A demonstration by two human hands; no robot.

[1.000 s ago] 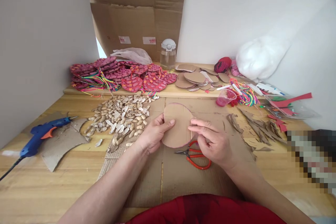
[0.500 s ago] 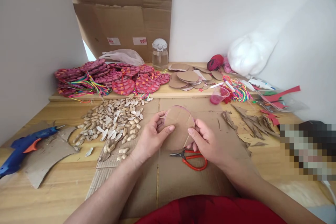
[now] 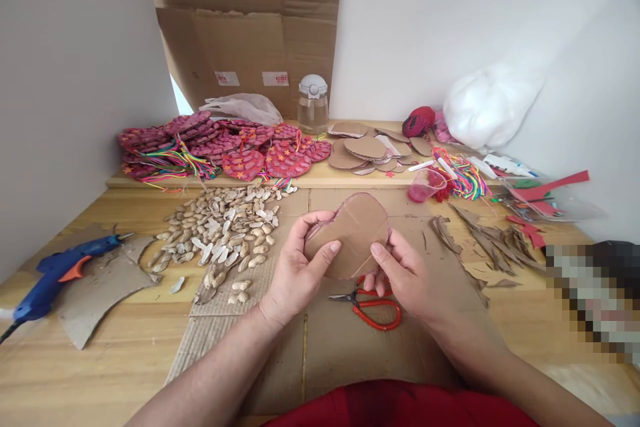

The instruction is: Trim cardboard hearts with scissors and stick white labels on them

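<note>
"What are the hands holding?"

"One cardboard piece (image 3: 353, 230), rounded and a bit like a heart, with a purple line along its edge. The left hand (image 3: 304, 263) pinches its left side, thumb flat on the face and fingers behind."

"And the right hand (image 3: 406, 270)?"

"Pinching the opposite side, thumb tip near the edge, the other fingers curled behind and below."

"Where is the piece, exactly?"

"Held up between both hands, above the cardboard sheet (image 3: 345, 353) that lies on the wooden surface (image 3: 135, 373)."

"Anything just below it?"

"Scissors (image 3: 377, 313) with orange-red handles, lying on the sheet, blades pointing left. The right hand's fingers hide part of a handle."

"What's over on the left?"

"A spread of peanut shells (image 3: 220, 233), partly on the sheet, and farther out a blue glue gun (image 3: 63, 273) by a curved cardboard scrap (image 3: 100, 300)."

"And at the back?"

"A heap of pink and red decorated discs (image 3: 240, 153), a clear bottle (image 3: 313, 107) standing upright, then a pile of cut cardboard shapes (image 3: 367, 148)."
</note>
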